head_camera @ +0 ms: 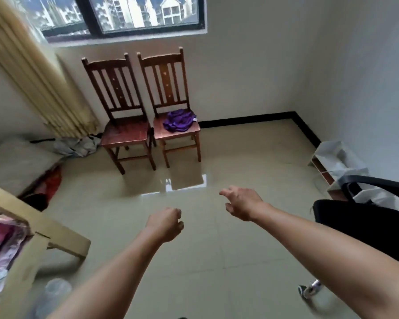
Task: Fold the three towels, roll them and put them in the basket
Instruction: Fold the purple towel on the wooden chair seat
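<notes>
Both arms are out in front and there's nothing in either. The left hand (165, 223) is curled into a loose fist on air. The right hand (242, 202), at its 2 o'clock, has its fingers spread and slightly hooked, also empty, which reads as a reach being readied rather than a grip. Under them is just floor (217, 261), with a table (39, 224) corner at 9 o'clock and an office chair (366, 222) at 3. On ahead at 12 o'clock, well apart from the hands, the towel (179, 120) sits on the right-hand wooden chair (182, 135), probably parked there for pickup. It's purple, crumpled in a heap and not folded, with a pale tag at its right edge. No basket in view.
</notes>
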### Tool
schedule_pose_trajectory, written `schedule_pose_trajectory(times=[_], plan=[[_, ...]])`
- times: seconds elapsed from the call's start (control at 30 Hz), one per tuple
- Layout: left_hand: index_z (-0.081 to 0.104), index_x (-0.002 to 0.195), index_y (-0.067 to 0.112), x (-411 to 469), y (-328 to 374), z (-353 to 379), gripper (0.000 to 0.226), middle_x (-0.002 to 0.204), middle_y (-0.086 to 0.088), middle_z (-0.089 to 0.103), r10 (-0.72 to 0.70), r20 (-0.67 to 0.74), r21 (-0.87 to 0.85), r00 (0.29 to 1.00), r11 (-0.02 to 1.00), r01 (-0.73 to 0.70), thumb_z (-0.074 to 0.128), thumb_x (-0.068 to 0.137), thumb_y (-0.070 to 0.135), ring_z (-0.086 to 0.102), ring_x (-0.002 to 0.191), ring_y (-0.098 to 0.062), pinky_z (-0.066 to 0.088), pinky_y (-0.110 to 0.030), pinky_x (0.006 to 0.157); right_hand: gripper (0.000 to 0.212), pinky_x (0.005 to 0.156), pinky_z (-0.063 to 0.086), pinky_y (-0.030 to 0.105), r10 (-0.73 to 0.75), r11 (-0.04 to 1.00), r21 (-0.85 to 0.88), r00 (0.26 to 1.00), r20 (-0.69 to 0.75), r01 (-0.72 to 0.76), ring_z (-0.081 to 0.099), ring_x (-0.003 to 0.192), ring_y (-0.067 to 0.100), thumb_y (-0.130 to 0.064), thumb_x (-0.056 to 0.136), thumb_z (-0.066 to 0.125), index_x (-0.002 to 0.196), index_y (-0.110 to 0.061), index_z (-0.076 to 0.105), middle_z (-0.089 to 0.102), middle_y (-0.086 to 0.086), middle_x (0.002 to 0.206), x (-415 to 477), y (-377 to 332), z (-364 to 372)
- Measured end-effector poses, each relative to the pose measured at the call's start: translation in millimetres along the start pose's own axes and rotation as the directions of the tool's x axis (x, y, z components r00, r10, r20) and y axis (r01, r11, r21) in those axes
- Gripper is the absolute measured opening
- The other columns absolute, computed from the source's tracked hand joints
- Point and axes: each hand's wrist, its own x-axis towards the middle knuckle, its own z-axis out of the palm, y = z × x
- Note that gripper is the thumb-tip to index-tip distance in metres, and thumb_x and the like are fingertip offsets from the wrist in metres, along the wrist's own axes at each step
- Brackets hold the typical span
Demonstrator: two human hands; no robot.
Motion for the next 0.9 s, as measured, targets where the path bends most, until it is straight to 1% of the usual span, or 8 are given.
schedule_pose_trajectory(times=[0.2,0.27,0.4,0.47,0.53,0.6,0.77,0.9], plan=[[0.06,0.113,0.021,98.6,-78.3,-21.0,0.03,0.114,-0.004,0.065,-0.159,0.039,-0.034,0.987,0.986,0.16,0.047,0.091,0.037,0.061,0.103,-0.027,0.048,-0.031,0.079,0.042,0.083,0.047,0.037,-0.189,0.981,-0.041,0.981,0.034,0.19,0.058,0.107,0.03,-0.028,0.093,0.047,0.135,-0.026,0.044,0.056,0.006,0.12,156.3,-26.9,-12.4],[0.06,0.112,0.021,140.5,-103.1,-31.0,0.03,0.114,-0.004,0.064,-0.181,0.044,-0.045,0.982,0.982,0.183,0.048,0.09,0.036,0.06,0.104,-0.027,0.047,-0.031,0.078,0.041,0.083,0.046,0.037,-0.202,0.978,-0.052,0.978,0.054,0.204,0.058,0.106,0.03,-0.028,0.093,0.046,0.134,-0.024,0.044,0.056,0.007,0.117,206.1,-32.9,-14.6],[0.06,0.109,0.018,222.5,-149.8,-65.6,0.028,0.114,-0.003,0.063,-0.156,0.06,-0.056,0.986,0.986,0.159,0.047,0.088,0.031,0.058,0.106,-0.027,0.047,-0.032,0.082,0.039,0.08,0.044,0.036,-0.15,0.987,-0.048,0.985,0.081,0.154,0.057,0.102,0.031,-0.023,0.091,0.044,0.13,-0.023,0.045,0.055,0.008,0.112,301.8,-32.7,-30.5],[0.059,0.102,0.017,265.3,-172.7,-92.9,0.024,0.11,-0.003,0.063,-0.143,0.05,-0.052,0.988,0.988,0.145,0.045,0.088,0.03,0.059,0.101,-0.027,0.046,-0.032,0.077,0.038,0.08,0.043,0.036,-0.121,0.992,-0.031,0.991,0.057,0.123,0.058,0.103,0.031,-0.024,0.091,0.043,0.129,-0.024,0.046,0.055,0.007,0.113,350.4,-30.1,-48.8],[0.053,0.089,0.017,309.9,-192.9,-125.9,0.016,0.105,-0.003,0.063,-0.124,0.051,-0.036,0.991,0.991,0.126,0.043,0.088,0.03,0.06,0.094,-0.027,0.042,-0.031,0.068,0.037,0.082,0.045,0.036,-0.104,0.995,-0.01,0.994,0.024,0.104,0.058,0.105,0.031,-0.026,0.091,0.044,0.128,-0.024,0.047,0.056,0.007,0.114,396.2,-25.9,-71.3],[0.048,0.083,0.018,354.7,-207.5,-150.8,0.014,0.103,-0.004,0.062,-0.107,0.053,-0.024,0.993,0.994,0.108,0.044,0.089,0.031,0.06,0.092,-0.028,0.039,-0.031,0.067,0.037,0.083,0.046,0.037,-0.086,0.996,-0.002,0.996,0.022,0.086,0.058,0.105,0.031,-0.028,0.091,0.045,0.128,-0.024,0.047,0.056,0.006,0.114,436.6,-17.2,-85.0],[0.05,0.087,0.02,458.9,-223.7,-182.4,0.015,0.108,-0.005,0.063,-0.053,0.06,-0.015,0.997,0.998,0.054,0.046,0.089,0.035,0.059,0.1,-0.028,0.041,-0.032,0.071,0.039,0.084,0.046,0.036,-0.034,0.999,-0.024,0.998,0.046,0.036,0.058,0.107,0.031,-0.029,0.091,0.045,0.13,-0.025,0.046,0.055,0.006,0.118,535.3,18.8,-105.9],[0.058,0.097,0.019,547.2,-232.5,-193.1,0.021,0.112,-0.004,0.062,-0.04,0.081,-0.011,0.996,0.999,0.041,0.047,0.089,0.034,0.058,0.105,-0.027,0.044,-0.033,0.076,0.039,0.084,0.046,0.036,-0.036,0.999,-0.016,0.996,0.083,0.037,0.059,0.108,0.031,-0.03,0.091,0.046,0.131,-0.026,0.047,0.056,0.006,0.119,625.3,51.4,-103.2]])
